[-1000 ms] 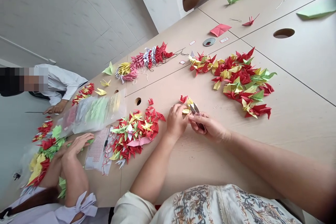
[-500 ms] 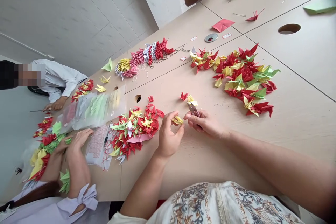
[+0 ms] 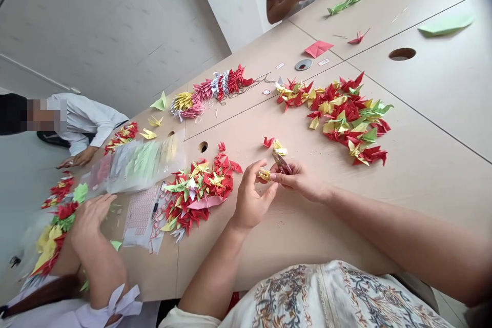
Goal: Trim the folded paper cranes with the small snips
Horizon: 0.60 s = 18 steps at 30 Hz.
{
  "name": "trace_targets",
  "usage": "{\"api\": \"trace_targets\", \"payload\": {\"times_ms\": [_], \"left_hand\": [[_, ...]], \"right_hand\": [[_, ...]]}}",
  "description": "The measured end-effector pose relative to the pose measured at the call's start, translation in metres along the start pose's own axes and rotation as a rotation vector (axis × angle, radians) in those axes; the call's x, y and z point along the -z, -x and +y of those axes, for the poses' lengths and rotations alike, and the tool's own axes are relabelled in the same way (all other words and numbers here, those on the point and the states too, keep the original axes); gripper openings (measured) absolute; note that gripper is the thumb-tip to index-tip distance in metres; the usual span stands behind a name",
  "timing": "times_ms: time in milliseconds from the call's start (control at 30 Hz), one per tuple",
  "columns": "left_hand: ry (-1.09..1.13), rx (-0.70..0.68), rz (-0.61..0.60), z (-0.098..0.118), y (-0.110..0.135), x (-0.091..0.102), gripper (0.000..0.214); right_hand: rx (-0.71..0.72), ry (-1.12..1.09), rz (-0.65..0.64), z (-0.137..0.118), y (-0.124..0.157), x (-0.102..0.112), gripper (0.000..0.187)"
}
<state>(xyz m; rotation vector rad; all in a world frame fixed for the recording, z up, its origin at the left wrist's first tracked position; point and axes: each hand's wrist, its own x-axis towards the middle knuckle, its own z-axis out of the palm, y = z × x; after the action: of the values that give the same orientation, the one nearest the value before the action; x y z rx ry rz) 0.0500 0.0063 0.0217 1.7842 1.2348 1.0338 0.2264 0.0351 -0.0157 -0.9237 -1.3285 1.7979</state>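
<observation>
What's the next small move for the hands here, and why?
Probably bring the scissors in the right hand onto the yellow paper crane pinched by the left hand. The blades sit just above the crane, tips pointing away, so a small turn toward it seems needed before any snip.

A pale wooden table (image 3: 423, 174) carries a large heap of paper cranes (image 3: 342, 115). Left of that heap lies a smaller crane pile (image 3: 200, 192); beyond it, a pink folded sheet (image 3: 318, 48) and strung cranes (image 3: 215, 89).
</observation>
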Motion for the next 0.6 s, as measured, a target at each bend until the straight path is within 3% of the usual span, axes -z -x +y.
{"api": "trace_targets", "payload": {"times_ms": [200,333,433,533,600], "left_hand": [[0.259,0.085,-0.113,0.031,-0.016,0.024,0.033],[0.348,0.063,-0.113,0.061,-0.023,0.041,0.024],[0.362,0.021,-0.078,0.081,-0.023,0.05,0.013],[0.307,-0.01,0.005,0.086,-0.019,0.056,0.01],[0.249,0.051,-0.031,0.078,-0.013,0.059,0.012]], "right_hand": [[0.106,0.071,0.05,-0.031,0.013,-0.001,0.032],[0.222,0.164,0.039,-0.071,0.02,-0.009,0.029],[0.313,0.225,0.047,-0.102,0.022,-0.021,0.037],[0.335,0.272,0.126,-0.12,0.024,-0.028,0.04],[0.282,0.315,0.148,-0.119,0.028,-0.025,0.038]]}}
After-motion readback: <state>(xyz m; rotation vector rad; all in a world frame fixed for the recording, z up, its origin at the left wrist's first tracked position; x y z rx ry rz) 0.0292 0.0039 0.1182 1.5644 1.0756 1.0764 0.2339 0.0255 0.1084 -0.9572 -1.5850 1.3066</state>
